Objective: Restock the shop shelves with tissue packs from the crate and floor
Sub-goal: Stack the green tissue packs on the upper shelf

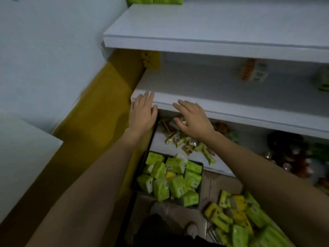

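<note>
Both my arms reach forward to the front edge of the middle white shelf (pixel 231 111). My left hand (pixel 142 111) is open, fingers straight, at the shelf's left corner. My right hand (pixel 192 118) is open too, fingers spread and empty, just below that edge. Under them on the floor stands a dark crate (pixel 201 177) full of green tissue packs (pixel 169 179). More green and yellow tissue packs (pixel 236 221) lie in a heap on the floor at the lower right. A few green packs (pixel 154 0) stand on the top shelf.
The lowest shelf (pixel 160 143) carries loose snack sachets (pixel 188 143) and dark packaged goods (pixel 293 154) to the right. A small box (pixel 252 72) and a green item (pixel 324 81) stand on the middle shelf. A yellow-and-white wall (pixel 99 97) closes the left side.
</note>
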